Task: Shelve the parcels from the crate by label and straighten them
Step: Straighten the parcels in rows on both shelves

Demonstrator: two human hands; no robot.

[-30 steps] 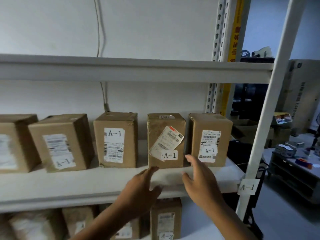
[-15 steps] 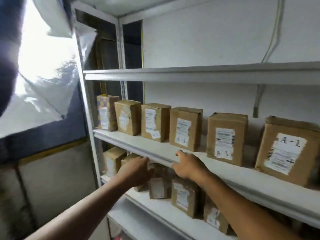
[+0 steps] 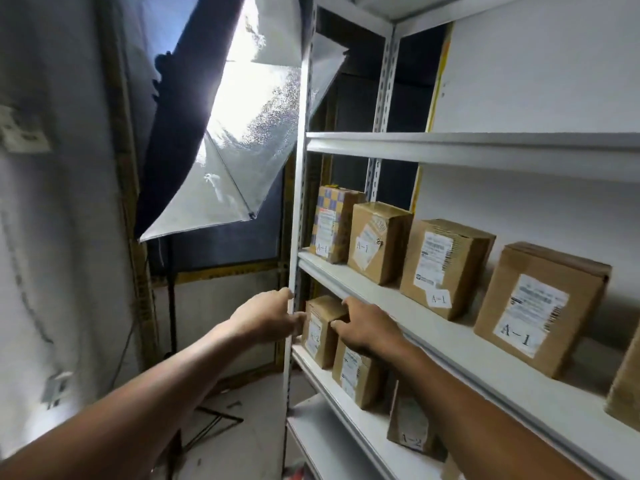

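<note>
The leftmost brown A-2 parcel [image 3: 316, 337] stands at the left end of the lower shelf [image 3: 323, 375]. My right hand [image 3: 369, 329] grips its top right corner, fingers on top and thumb on the front. My left hand [image 3: 266, 317] reaches past the white shelf upright [image 3: 294, 258], fingers apart, fingertips at the parcel's left edge. Two more A-2 parcels [image 3: 354, 375] [image 3: 410, 427] stand to the right, partly hidden by my right arm. On the shelf above [image 3: 450, 346], several A-1 parcels [image 3: 445, 265] stand in a row, some turned slightly.
A silver studio light reflector [image 3: 235, 140] hangs left of the rack, with its stand legs [image 3: 211, 417] on the floor. An upper shelf [image 3: 485, 150] and a bottom shelf [image 3: 322, 434] bound the rack. A white wall is at the far left.
My view swung left from the right end of the rack to its left end. Both hands dropped from the A-1 shelf edge to the leftmost A-2 parcel.
</note>
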